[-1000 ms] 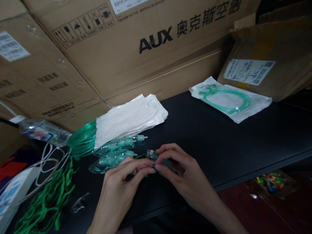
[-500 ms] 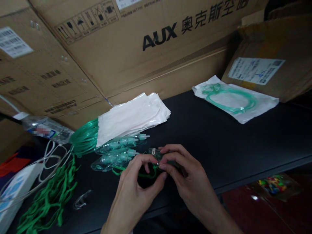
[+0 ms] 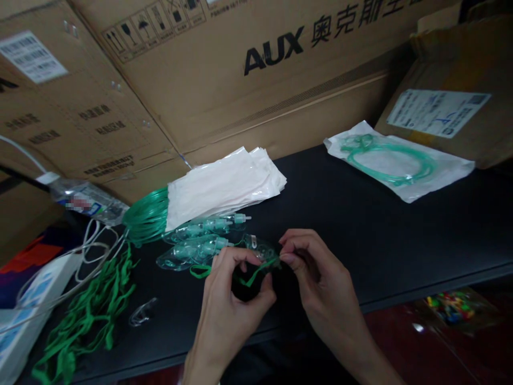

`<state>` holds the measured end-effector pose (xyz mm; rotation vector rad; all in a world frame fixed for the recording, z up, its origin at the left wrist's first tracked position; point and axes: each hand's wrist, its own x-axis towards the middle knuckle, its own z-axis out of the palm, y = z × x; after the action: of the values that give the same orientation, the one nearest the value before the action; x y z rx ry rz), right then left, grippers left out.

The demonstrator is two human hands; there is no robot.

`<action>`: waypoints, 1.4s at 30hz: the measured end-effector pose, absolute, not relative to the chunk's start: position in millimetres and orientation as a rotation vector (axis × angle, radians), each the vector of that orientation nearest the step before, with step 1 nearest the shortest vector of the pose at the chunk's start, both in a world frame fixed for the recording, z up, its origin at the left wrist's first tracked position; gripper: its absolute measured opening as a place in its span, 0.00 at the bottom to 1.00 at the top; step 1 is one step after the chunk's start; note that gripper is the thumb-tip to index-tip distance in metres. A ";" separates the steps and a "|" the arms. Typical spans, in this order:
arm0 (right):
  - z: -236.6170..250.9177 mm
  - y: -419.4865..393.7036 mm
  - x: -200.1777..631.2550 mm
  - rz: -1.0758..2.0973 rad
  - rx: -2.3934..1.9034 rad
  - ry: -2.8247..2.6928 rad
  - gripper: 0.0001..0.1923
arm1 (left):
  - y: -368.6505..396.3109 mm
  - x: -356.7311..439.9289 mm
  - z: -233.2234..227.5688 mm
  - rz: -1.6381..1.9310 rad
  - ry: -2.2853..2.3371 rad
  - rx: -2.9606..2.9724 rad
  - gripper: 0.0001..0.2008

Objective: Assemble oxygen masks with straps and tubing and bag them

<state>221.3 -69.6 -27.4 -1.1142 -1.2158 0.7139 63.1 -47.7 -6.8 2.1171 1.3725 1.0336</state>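
Observation:
A small clear oxygen mask [image 3: 262, 247] with a metal nose clip lies between my hands near the table's front. A green elastic strap [image 3: 252, 278] runs along its near edge and loops out to the left. My left hand [image 3: 230, 291] curls around the mask's near side, index finger against its edge, thumb lower and apart from it. At the mask's right edge, my right hand [image 3: 316, 278] pinches the strap's end between thumb and index finger; the fingertips partly hide it. More clear green masks [image 3: 196, 248] lie stacked just behind my left hand.
White pouches [image 3: 224, 184] cover part of a green tubing coil [image 3: 146, 216]. Loose green straps [image 3: 88, 315] and a clear plastic piece [image 3: 142, 313] lie left, beside a power strip [image 3: 36, 305]. A packed tubing set [image 3: 401, 160] lies right. Cardboard boxes [image 3: 224, 101] stand behind.
My right hand has moved right, away from my left, drawing the strap's end at the mask's edge. More of the mask and strap shows between the hands. The view has shifted slightly.

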 end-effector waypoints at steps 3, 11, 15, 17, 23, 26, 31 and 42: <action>-25.1 -71.7 221.3 0.856 -1.093 -1.247 0.07 | -47.7 61.7 -6.9 1.001 1.380 2.102 0.10; -21.7 -70.3 220.6 0.844 -1.061 -1.363 0.10 | -45.2 60.0 -9.5 0.987 1.334 2.070 0.08; -23.6 -67.4 220.0 0.796 -1.044 -1.354 0.09 | -45.7 60.9 -8.8 0.990 1.355 2.048 0.08; -24.4 -66.9 219.9 0.759 -1.051 -1.341 0.09 | -46.0 61.5 -9.3 0.981 1.358 2.035 0.08; -24.2 -68.1 220.9 0.700 -1.151 -1.196 0.09 | -45.5 61.1 -15.0 1.023 1.338 1.997 0.09; -24.3 -68.7 220.8 0.699 -1.178 -1.082 0.07 | -45.0 59.7 -17.7 1.031 1.325 1.969 0.10; -26.5 -68.3 221.4 0.714 -1.194 -1.039 0.05 | -45.4 58.7 -19.2 1.044 1.326 1.947 0.10; -22.0 -67.7 223.5 0.832 -1.014 -1.147 0.10 | -46.4 59.4 -16.4 1.138 1.084 1.730 0.11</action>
<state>223.5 -67.7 -22.0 -1.0144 -1.1472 0.8323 59.4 -46.4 -16.4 1.7295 1.0837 1.1381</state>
